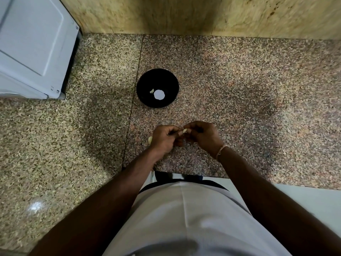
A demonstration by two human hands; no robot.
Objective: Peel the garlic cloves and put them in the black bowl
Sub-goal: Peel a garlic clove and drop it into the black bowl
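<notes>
Garlic clove [184, 130] sits pinched between the two hands, a small pale piece showing just where the fingertips meet above the speckled granite counter [239, 85]. The left hand [163, 138] has its fingers curled inward, thumb and forefinger closing on the clove from its side. The right hand [202, 134] mirrors it, fingers bent and gathered round the same clove; the two hands touch at the fingertips. How much skin remains on the clove is too small to tell. A thin cord bracelet [220, 151] circles the right wrist.

Just beside the left hand, on its outer edge, another pale garlic piece [150, 139] lies on the counter, partly hidden by the hand; whether it is a clove or loose peel cannot be told.

Beyond the hands, well apart from them and slightly toward the left hand's side, stands the black bowl [145, 84]. Inside it a small pale peeled clove [151, 91] rests next to a bright white round spot on the bowl's bottom, which looks like a reflection of light.

Far off past the left hand, a white appliance [33, 47] stands on the counter against the beige stone wall [184, 13]. Nearer than the hands, the person's white shirt [184, 218] fills the lower view.
</notes>
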